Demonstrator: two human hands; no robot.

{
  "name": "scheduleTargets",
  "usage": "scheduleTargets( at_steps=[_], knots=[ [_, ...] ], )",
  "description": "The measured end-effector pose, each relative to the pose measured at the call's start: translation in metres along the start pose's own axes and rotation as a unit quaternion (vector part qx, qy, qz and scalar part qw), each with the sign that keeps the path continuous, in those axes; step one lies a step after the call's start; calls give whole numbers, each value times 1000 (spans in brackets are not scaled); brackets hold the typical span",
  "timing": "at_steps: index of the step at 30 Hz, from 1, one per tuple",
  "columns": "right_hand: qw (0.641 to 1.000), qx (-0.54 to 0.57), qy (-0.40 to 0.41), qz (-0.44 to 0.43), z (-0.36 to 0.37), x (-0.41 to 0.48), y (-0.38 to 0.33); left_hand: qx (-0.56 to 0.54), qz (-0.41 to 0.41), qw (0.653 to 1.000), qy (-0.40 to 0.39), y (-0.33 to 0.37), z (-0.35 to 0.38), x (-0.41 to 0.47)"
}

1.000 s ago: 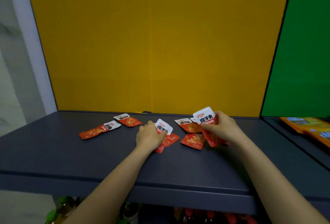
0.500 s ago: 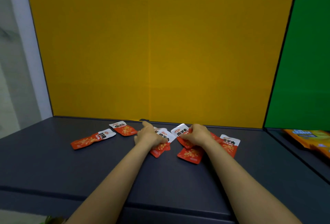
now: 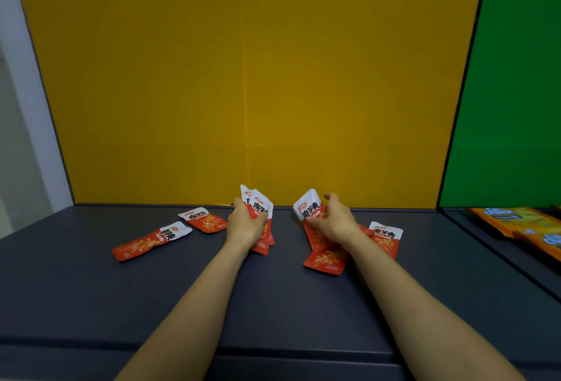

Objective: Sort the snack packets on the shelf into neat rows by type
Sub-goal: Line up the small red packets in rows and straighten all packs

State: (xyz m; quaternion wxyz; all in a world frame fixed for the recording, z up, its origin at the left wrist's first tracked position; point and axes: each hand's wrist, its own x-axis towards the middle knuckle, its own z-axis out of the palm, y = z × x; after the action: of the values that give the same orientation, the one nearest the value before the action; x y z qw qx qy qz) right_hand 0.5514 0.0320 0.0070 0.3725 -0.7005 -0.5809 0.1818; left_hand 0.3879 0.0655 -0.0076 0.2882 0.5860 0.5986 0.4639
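Note:
Several red-and-white snack packets are spread over the dark grey shelf (image 3: 91, 289). My left hand (image 3: 244, 224) grips two stacked packets (image 3: 259, 207), lifted upright off the shelf. To the right, my right hand (image 3: 334, 224) holds one packet (image 3: 309, 209), tilted up. Under that hand a flat packet (image 3: 326, 260) lies on the shelf, and another packet (image 3: 385, 238) lies just right of my wrist. At the left lie a long narrow packet (image 3: 150, 241) and a short packet (image 3: 203, 219).
A yellow back panel (image 3: 243, 76) closes the shelf behind the packets. A green panel (image 3: 510, 76) backs the neighbouring bay on the right, where orange and yellow snack bags (image 3: 522, 225) lie. A white wall edge runs along the left.
Both hands have lifted packets off the shelf: the left raised its two from the surface, the right picked one up. Half a second earlier both hands were pressed low over the cluster.

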Motion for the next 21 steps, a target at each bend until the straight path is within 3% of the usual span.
scheduleTargets(
  at_steps=[4,7,9,13,21],
  knots=[
    [984,166,62,22,-14,-11,1,-153,1,988,-1,3,-6,-6],
    [936,344,72,34,-36,-38,3,-228,12,973,-32,14,-8,-19],
    [916,393,72,31,-49,-63,6,-272,13,959,-76,24,-9,-32],
    [903,414,105,37,-80,-120,30,-300,0,940,-160,47,-1,-65],
    [871,397,278,78,-177,-219,105,-326,43,884,-332,114,67,-171]
  ],
)
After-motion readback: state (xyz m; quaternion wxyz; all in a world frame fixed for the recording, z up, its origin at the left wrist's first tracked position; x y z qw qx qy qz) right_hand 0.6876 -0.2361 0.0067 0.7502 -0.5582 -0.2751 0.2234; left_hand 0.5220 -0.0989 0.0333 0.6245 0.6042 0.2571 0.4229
